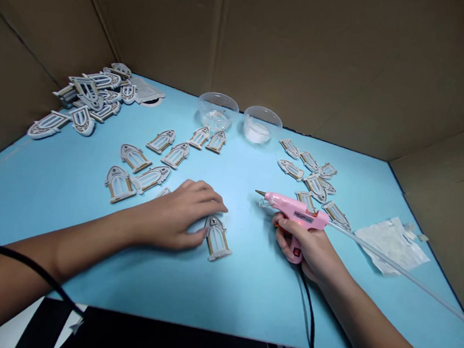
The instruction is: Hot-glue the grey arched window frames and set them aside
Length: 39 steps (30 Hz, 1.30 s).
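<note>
My right hand [305, 246] is wrapped round the grip of a pink glue gun [294, 208], its metal nozzle pointing left and a long clear glue stick running out of its back. A small white and gold arched window piece [218, 240] lies on the blue table [239, 306] between my hands. My left hand [189, 213] rests beside it, thumb at the piece's left edge and fingers stretched out above the piece. Part of another piece [163, 192] shows behind my left hand.
Several similar pieces lie left [135, 158] and right [316, 186]; a pile [87, 94] is at the back left. Two clear bowls [217, 111] [262, 125] stand at the back. A crumpled white sheet [393, 247] lies right. Black cables [312, 313] cross the front; cardboard walls [309, 55] surround the table.
</note>
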Available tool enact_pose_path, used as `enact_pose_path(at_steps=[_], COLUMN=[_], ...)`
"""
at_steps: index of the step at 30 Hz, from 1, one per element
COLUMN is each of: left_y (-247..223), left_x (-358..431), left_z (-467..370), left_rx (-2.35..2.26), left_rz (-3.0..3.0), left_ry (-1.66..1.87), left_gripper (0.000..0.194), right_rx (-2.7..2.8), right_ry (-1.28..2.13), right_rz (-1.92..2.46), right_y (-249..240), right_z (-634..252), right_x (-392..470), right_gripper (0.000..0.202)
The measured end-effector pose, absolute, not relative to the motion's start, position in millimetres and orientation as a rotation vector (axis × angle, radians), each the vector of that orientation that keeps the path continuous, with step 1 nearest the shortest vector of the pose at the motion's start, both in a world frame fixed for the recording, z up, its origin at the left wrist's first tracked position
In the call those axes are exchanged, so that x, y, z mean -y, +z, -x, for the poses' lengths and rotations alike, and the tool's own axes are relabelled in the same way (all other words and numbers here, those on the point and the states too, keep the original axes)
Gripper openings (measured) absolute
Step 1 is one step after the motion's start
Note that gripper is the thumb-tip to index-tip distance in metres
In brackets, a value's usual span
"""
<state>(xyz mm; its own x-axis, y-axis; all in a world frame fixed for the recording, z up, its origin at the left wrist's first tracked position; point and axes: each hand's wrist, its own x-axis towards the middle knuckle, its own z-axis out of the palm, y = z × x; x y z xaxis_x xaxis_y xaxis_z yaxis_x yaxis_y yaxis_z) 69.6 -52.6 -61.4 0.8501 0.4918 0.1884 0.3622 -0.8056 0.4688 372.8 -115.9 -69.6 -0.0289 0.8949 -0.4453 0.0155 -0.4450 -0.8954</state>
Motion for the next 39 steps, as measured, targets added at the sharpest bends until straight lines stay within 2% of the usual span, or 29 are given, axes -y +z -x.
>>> enact_pose_path(at_steps=[2, 3, 7, 11, 13, 16, 17, 20, 21, 24, 27, 29, 32, 36, 39], left_y=[-61, -62, -63, -62, -60, -60, -60, -62, -63, -63, -65, -67, -68, -66, -67], left_x=[56, 57, 55, 52, 50, 48, 47, 46, 46, 49, 56, 60, 64, 62, 61], left_z=[-71, -71, -71, -70, -69, -68, -67, -66, -65, -67, -72, -75, -77, -76, -73], left_rx=[-0.533, -0.523, -0.732, -0.923, -0.878, -0.807, -0.801, -0.805, -0.808, -0.732, -0.555, -0.506, -0.604, -0.853, -0.881], left_rz=[-2.605, -2.607, -2.637, -2.619, -2.583, -2.546, -2.548, -2.597, -2.611, -2.599, -2.563, -2.542, -2.509, -2.505, -2.512], left_ry=[0.256, 0.201, 0.127, 0.166, 0.161, 0.151, 0.159, 0.228, 0.262, 0.330, 0.296, 0.271, 0.246, 0.222, 0.330], left_gripper=[0.061, 0.064, 0.033, 0.055, 0.050, 0.024, 0.022, 0.042, 0.043, 0.030, 0.052, 0.059, 0.059, 0.087, 0.095], right_rx=[0.991, 0.995, 1.003, 1.010, 1.009, 1.000, 0.998, 0.991, 0.989, 0.984, 0.982, 0.977, 0.971, 0.968, 0.985], right_ry=[1.562, 1.561, 1.553, 1.553, 1.552, 1.547, 1.547, 1.547, 1.548, 1.544, 1.529, 1.525, 1.533, 1.534, 1.528], right_rz=[1.533, 1.533, 1.529, 1.534, 1.547, 1.564, 1.563, 1.557, 1.558, 1.562, 1.551, 1.542, 1.533, 1.541, 1.552], right_y=[-70, -70, -69, -69, -69, -68, -68, -67, -67, -67, -68, -68, -68, -66, -66], right_z=[-372, -371, -371, -371, -371, -370, -370, -370, -370, -371, -371, -371, -370, -368, -369], right_x=[116, 116, 117, 116, 116, 115, 115, 116, 116, 116, 115, 115, 115, 115, 115], right_gripper=[0.029, 0.029, 0.030, 0.030, 0.030, 0.030, 0.030, 0.031, 0.031, 0.032, 0.032, 0.032, 0.032, 0.032, 0.031])
